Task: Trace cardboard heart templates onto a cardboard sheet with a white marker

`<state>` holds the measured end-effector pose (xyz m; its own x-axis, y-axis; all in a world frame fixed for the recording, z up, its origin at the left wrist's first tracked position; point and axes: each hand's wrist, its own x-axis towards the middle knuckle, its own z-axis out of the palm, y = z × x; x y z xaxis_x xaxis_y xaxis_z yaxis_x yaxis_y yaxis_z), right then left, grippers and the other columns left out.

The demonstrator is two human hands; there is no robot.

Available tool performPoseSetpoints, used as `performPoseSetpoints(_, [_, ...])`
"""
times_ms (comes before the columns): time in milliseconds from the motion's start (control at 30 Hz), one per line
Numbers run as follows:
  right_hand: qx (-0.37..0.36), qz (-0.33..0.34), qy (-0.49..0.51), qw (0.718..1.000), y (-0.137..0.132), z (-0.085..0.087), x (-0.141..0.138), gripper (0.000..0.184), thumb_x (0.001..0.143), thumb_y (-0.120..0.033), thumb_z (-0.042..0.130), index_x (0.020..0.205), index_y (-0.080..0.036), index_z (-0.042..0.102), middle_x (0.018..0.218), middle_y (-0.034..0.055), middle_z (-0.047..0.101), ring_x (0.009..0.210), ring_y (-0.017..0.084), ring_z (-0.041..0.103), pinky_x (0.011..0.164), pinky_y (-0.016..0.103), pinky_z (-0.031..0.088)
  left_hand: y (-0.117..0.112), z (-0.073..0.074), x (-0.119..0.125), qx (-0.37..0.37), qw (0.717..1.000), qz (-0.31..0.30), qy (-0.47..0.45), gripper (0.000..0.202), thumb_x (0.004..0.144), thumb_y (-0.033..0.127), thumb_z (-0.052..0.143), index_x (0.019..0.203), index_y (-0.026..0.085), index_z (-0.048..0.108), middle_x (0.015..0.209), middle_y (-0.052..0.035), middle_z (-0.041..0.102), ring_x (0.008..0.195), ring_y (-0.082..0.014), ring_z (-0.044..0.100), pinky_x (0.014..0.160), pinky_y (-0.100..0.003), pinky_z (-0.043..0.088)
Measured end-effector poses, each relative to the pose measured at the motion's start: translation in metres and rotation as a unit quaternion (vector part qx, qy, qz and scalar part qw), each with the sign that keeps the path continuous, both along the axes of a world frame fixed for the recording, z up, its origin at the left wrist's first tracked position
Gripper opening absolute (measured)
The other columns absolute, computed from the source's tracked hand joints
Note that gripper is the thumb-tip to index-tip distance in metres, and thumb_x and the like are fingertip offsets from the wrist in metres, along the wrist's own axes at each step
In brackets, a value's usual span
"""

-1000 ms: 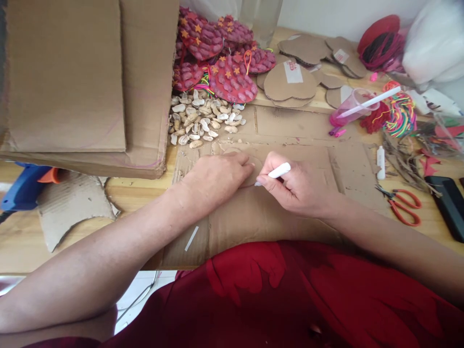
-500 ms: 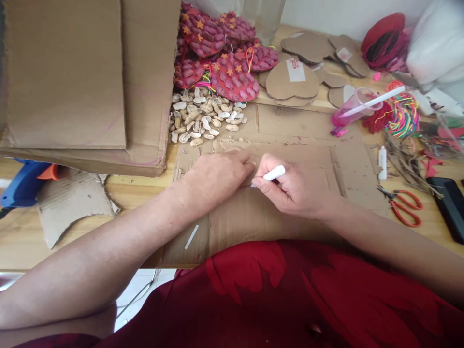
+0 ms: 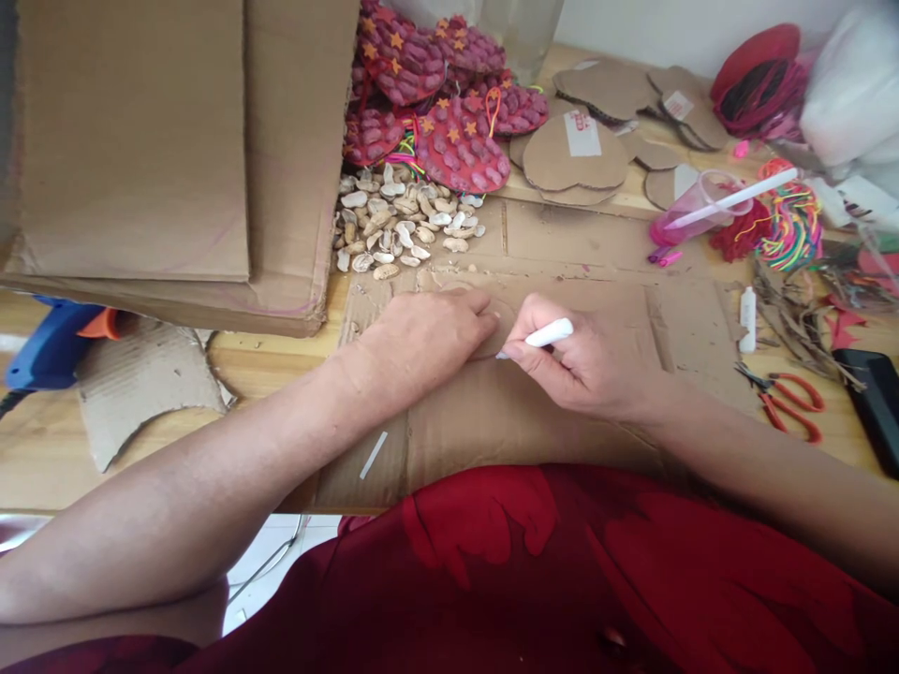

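My right hand (image 3: 562, 360) grips a white marker (image 3: 552, 332) between thumb and fingers. Its tip meets the cardboard sheet (image 3: 534, 431) beside a small rounded cardboard piece (image 3: 499, 329). Laid palm down over that piece is my left hand (image 3: 439, 328), its fingers reaching across it and partly hidden from me. Under both hands the flat sheet spreads over the wooden table. Beyond my left hand lies a heap of peanut shells (image 3: 400, 223).
Large cardboard sheets (image 3: 133, 140) rise at the left above a blue glue gun (image 3: 46, 346) and a cardboard scrap (image 3: 144, 384). Decorated red pieces (image 3: 464, 140) and heart cutouts (image 3: 576, 159) lie behind. At right are a pink cup (image 3: 702, 206) and orange-handled pliers (image 3: 790, 402).
My right hand and the marker have shifted slightly right along the rounded piece's edge. More of that piece now shows between my hands. The whole view has shifted a little.
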<state>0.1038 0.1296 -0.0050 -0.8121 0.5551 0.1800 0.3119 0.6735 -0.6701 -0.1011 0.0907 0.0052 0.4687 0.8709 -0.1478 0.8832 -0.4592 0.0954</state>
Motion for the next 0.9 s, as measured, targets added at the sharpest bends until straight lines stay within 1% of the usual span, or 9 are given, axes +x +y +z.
performPoseSetpoints(133, [-0.010,0.019,0.025,0.999,-0.007,0.000,-0.019,0.024,0.101,-0.026,0.052,0.080,-0.023,0.041,0.072,-0.0037,0.048,0.060,0.011,0.041,0.057,0.029,0.032,0.001,0.003,0.001,-0.023,1.000,0.020,0.010,0.031,0.101,0.012,0.039,0.111,0.015,0.069,0.114,-0.0083,0.071,0.090,-0.0201,0.068,0.062,-0.027,0.039])
performPoseSetpoints(233, [-0.014,0.024,0.034,0.999,-0.009,-0.002,-0.024,0.024,0.101,-0.026,0.052,0.080,-0.023,0.041,0.072,-0.0031,0.049,0.062,0.011,0.042,0.059,0.029,0.033,0.001,0.003,0.001,-0.026,0.999,0.033,0.013,0.031,0.101,0.011,0.039,0.112,0.013,0.068,0.118,-0.0089,0.072,0.091,-0.0178,0.067,0.062,-0.025,0.036])
performPoseSetpoints(333, [-0.024,0.026,0.034,0.999,-0.005,-0.003,-0.016,0.021,0.102,-0.029,0.052,0.082,-0.022,0.046,0.075,-0.0017,0.052,0.063,0.012,0.046,0.059,0.029,0.035,0.002,0.002,0.001,-0.028,0.999,0.024,0.013,0.029,0.103,0.014,0.041,0.109,0.016,0.069,0.114,-0.0076,0.072,0.089,-0.0186,0.067,0.059,-0.027,0.034])
performPoseSetpoints(433, [-0.017,0.013,0.007,1.000,0.003,-0.002,0.000,0.019,0.101,-0.030,0.052,0.084,-0.021,0.051,0.076,-0.0006,0.055,0.062,0.012,0.048,0.058,0.030,0.036,0.001,0.000,0.000,-0.012,1.000,0.001,0.011,0.030,0.105,0.021,0.040,0.109,0.019,0.070,0.111,-0.0071,0.070,0.088,-0.0209,0.068,0.058,-0.029,0.033])
performPoseSetpoints(500, [-0.003,-0.008,-0.019,1.000,0.008,-0.001,0.011,0.018,0.101,-0.030,0.053,0.085,-0.021,0.052,0.075,-0.0007,0.055,0.061,0.013,0.049,0.058,0.030,0.036,0.001,-0.001,-0.001,0.003,1.000,-0.012,0.007,0.030,0.105,0.022,0.041,0.113,0.020,0.069,0.111,-0.0075,0.069,0.091,-0.0223,0.069,0.059,-0.030,0.034])
performPoseSetpoints(567, [0.009,-0.025,-0.034,0.999,0.012,0.000,0.018,0.017,0.100,-0.031,0.055,0.085,-0.021,0.053,0.072,-0.0014,0.053,0.060,0.013,0.048,0.057,0.031,0.036,0.001,-0.002,-0.001,0.006,1.000,-0.017,0.003,0.029,0.104,0.020,0.043,0.117,0.021,0.069,0.111,-0.0077,0.068,0.095,-0.0230,0.069,0.060,-0.029,0.036])
performPoseSetpoints(633, [0.016,-0.030,-0.037,0.999,0.012,-0.001,0.018,0.017,0.100,-0.031,0.055,0.086,-0.022,0.054,0.071,-0.0019,0.052,0.059,0.013,0.048,0.056,0.031,0.035,0.001,-0.003,-0.002,0.006,1.000,-0.015,0.000,0.028,0.103,0.018,0.044,0.116,0.020,0.069,0.110,-0.0078,0.068,0.096,-0.0227,0.069,0.060,-0.029,0.036])
performPoseSetpoints(767, [0.024,-0.016,-0.008,1.000,0.008,-0.001,0.008,0.020,0.100,-0.029,0.054,0.082,-0.022,0.050,0.071,-0.0027,0.051,0.058,0.012,0.045,0.057,0.031,0.034,0.001,-0.003,-0.002,0.014,1.000,-0.011,-0.006,0.025,0.103,0.022,0.045,0.105,0.019,0.071,0.107,-0.0081,0.068,0.088,-0.0205,0.068,0.056,-0.029,0.032])
performPoseSetpoints(900, [0.010,0.001,0.002,1.000,0.004,0.000,0.000,0.022,0.101,-0.027,0.052,0.080,-0.022,0.047,0.070,-0.0035,0.049,0.057,0.011,0.043,0.057,0.030,0.033,0.002,-0.002,-0.002,0.004,1.000,-0.004,-0.011,0.031,0.105,0.024,0.041,0.106,0.018,0.071,0.108,-0.0091,0.068,0.084,-0.0199,0.067,0.056,-0.028,0.033])
